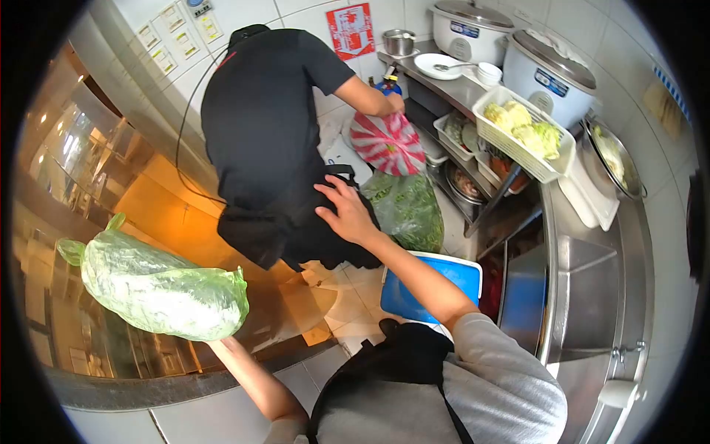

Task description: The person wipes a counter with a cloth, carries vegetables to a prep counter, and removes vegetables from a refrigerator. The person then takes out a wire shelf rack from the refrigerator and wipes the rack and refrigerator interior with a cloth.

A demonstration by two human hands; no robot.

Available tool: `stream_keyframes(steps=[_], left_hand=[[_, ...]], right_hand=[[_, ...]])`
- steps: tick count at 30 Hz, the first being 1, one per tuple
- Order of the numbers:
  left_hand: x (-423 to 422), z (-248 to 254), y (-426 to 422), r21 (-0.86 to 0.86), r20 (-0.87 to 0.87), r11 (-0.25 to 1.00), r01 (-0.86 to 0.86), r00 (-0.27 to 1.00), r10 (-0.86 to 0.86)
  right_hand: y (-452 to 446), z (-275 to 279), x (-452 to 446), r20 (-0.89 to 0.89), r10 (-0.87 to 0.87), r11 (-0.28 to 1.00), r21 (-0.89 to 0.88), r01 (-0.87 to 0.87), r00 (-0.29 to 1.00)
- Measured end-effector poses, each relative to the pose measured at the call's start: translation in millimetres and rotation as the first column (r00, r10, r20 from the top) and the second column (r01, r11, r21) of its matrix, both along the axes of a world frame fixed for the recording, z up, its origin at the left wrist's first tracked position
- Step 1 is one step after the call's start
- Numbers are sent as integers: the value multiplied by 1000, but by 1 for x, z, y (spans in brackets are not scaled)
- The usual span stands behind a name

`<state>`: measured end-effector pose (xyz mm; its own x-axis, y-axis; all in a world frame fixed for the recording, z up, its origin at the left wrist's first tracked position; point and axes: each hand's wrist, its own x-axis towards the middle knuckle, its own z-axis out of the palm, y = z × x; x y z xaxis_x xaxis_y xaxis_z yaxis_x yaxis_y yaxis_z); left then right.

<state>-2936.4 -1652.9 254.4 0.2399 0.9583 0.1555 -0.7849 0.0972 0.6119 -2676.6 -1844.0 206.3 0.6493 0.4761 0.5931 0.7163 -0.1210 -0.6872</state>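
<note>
Bulging plastic bag above left forearm, right grip spread, co-worker bending

Far right: two large rice cookers, pale bodies, steel lids. Far, on the steel shelf: small round steel pot; to its right, white round plate bearing metal spoon; stacked white bowls. Right: cream plastic openwork basket holding yellow-green leafy vegetables. Near right: stainless-steel sink. Far wall: red-and-white rectangular sign.
</note>
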Motion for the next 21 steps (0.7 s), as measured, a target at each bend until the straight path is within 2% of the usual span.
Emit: stream_keyframes(steps=[1,2,5,8,9,11,13,15,17,19,21], left_hand=[[4,2,4,3,9,1000,-8,1000,8],[4,3,5,10,15,1000,-22,1000,22],[-6,2,6,40,66,998,-47,997,44],[8,7,17,70,107,996,-55,993,47],[17,12,22,87,124,995,-54,991,43],[45,33,31,119,122,993,-26,992,11],[66,41,45,188,81,978,-95,993,81],[78,47,53,255,67,958,-131,991,118],[90,57,54,271,48,907,-324,945,323],[103,59,67,267,65,926,-267,964,259],[118,57,82,403,153,853,-332,943,295]], right_hand=[[16,0,5,9,-14,999,-45,14,1000],[24,-1,10,-30,-128,978,-168,122,991],[-1,-29,13,-9,-167,985,-32,167,986],[-26,-36,24,6,-139,986,-92,139,990],[-32,-31,24,-55,-147,982,-127,139,988],[-39,-30,35,-98,-138,989,-70,131,986],[-53,-30,36,-149,-128,990,-83,116,980],[-74,-38,39,-197,-148,987,39,159,969],[-115,-81,61,-411,-310,900,164,404,857],[-182,-73,62,-524,-591,680,87,728,614],[-264,-66,67,-552,-753,451,-37,892,358]])
